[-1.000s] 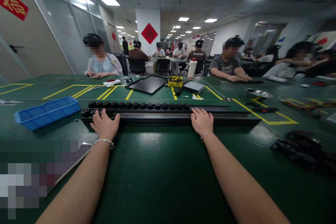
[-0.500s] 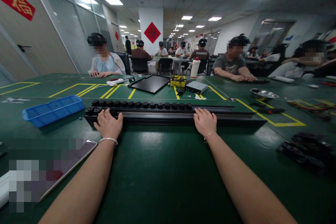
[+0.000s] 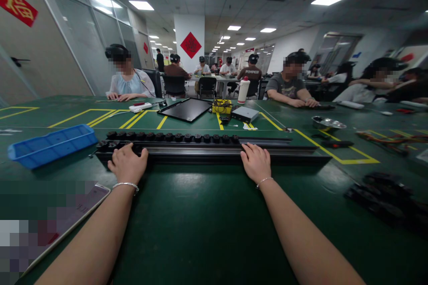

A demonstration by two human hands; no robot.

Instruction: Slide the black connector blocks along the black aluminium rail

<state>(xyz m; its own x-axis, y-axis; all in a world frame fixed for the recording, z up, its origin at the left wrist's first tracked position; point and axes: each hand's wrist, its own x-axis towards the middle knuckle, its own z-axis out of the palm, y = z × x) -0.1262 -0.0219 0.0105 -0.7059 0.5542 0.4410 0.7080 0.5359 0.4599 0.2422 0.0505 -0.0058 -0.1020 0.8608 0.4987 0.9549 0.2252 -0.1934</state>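
Observation:
A long black rail [image 3: 194, 156] with a lighter groove lies crosswise in front of me. My left hand [image 3: 126, 165] grips it near its left end, fingers over the top and thumb set apart. Farther right, my right hand [image 3: 257, 163] holds the same rail, with its fingers bent over the upper edge. Just behind runs a second black rail [image 3: 270, 141], carrying a row of small black knob-like parts [image 3: 187, 138]. A few similar parts sit at the left end of the front rail, partly covered by my left hand. The undersides of both hands are hidden.
A blue plastic bin [image 3: 53, 144] stands left on the green table [image 3: 200, 231]. Beyond the rails are a black panel [image 3: 185, 109], a yellow box with cables [image 3: 221, 107], a grey box [image 3: 245, 114] and a white bottle [image 3: 244, 90]. Right: a metal bowl [image 3: 328, 123] and black parts [image 3: 384, 198]. People sit opposite.
The whole scene has shifted a little to the left in the picture, rails and hands together. Both hands keep their places on the front rail.

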